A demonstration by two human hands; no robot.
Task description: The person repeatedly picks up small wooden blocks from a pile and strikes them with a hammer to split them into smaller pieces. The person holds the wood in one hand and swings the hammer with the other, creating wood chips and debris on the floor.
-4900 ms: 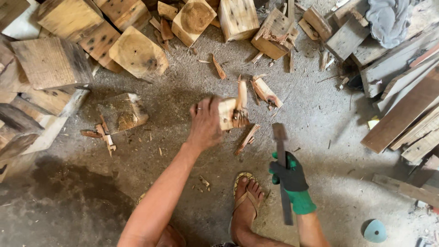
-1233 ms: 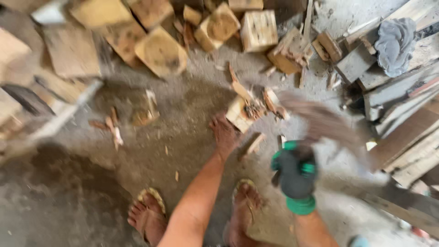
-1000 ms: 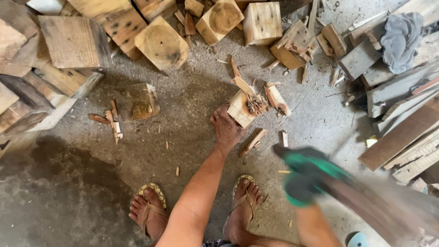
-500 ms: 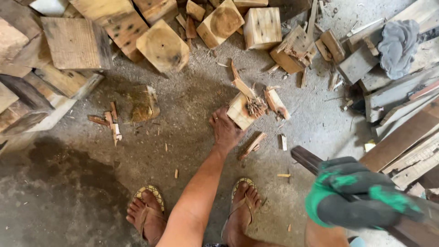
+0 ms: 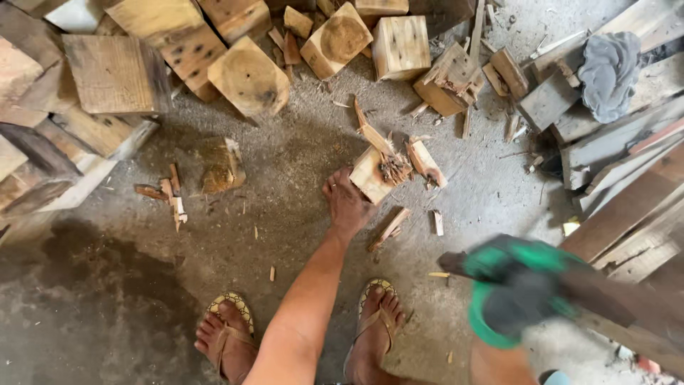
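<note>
1. Steadying a small pale split wooden block (image 5: 372,173) on the dusty concrete floor (image 5: 285,235), my bare left hand (image 5: 348,203) rests at the block's near lower edge, fingers (image 5: 335,191) pressed together and laid against it.
2. I log my right hand (image 5: 520,296), in a green and dark work glove, raised to the right and blurred; its fingers are wrapped tight round the dark handle of a long chopping tool (image 5: 613,299). The blade end runs out of view.
3. The block stands near the middle of the floor, splintered at its top right, with loose brown wooden slivers (image 5: 388,228) just beside it.
4. Sandalled feet (image 5: 303,331) sit below the block, well apart from it.
5. Stacked square timber offcuts (image 5: 249,71) fill the far edge; grey planks (image 5: 627,207) and a grey cloth (image 5: 605,64) lie to the right.
6. My judgement for a clean split: keep the left fingers low and clear of the strike line, aim along the open crack, and keep the feet back.
</note>
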